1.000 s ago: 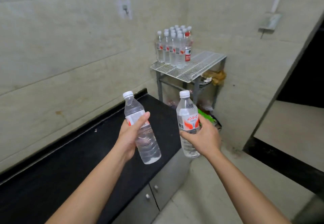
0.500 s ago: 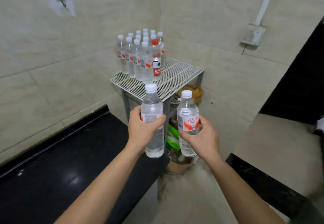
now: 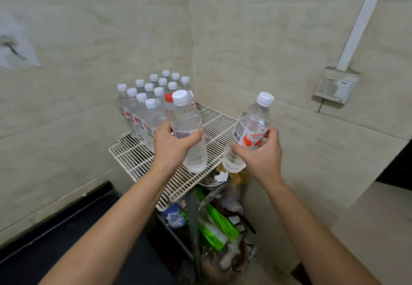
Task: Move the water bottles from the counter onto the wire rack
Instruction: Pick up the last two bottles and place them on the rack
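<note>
My left hand [image 3: 172, 145] grips a clear water bottle [image 3: 189, 128] with a white cap, held over the middle of the white wire rack [image 3: 133, 157]. My right hand [image 3: 260, 154] grips a second clear bottle [image 3: 250, 128] with a red and white label, tilted, at the rack's right edge. Several capped water bottles [image 3: 147, 104] stand packed together at the rack's back left corner against the wall; one among them has a red cap, partly hidden behind the left bottle.
The black counter [image 3: 55, 240] runs along the left wall, ending just before the rack. Under the rack lie green packages [image 3: 214, 224] and other clutter. Tiled walls close in behind the rack. A wall box [image 3: 335, 87] with a conduit sits at right.
I have moved closer to the rack. Both hands have carried their bottles forward from over the counter's end to above the rack's top; the right bottle now tilts.
</note>
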